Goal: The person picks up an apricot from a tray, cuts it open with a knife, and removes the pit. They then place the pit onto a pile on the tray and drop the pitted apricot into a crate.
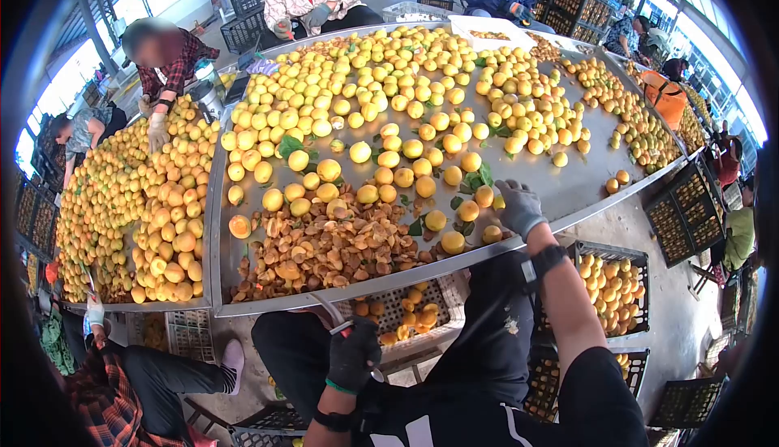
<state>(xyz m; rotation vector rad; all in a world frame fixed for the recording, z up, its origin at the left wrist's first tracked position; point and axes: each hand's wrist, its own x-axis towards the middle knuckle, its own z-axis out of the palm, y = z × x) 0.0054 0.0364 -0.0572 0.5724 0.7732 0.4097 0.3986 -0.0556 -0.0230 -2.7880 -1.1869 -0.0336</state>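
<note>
My left hand [355,356], in a dark glove, is closed around a red-handled tool [329,311] with a curved metal end, held low in front of the table's front edge. My right hand [519,208], in a grey glove, reaches over the table with its fingers stretched out. Its fingertips are right beside an apricot [484,196] near some green leaves. More apricots [435,221] lie just left of that hand. A heap of split apricot pieces [333,240] covers the table's near left part.
Whole apricots spread across the metal table [568,187], which has a raised rim. Below it stand a white crate [450,305] and a black crate [641,268] of apricots. A co-worker's gloved hand [158,132] rests on fruit at a left table; other people sit around.
</note>
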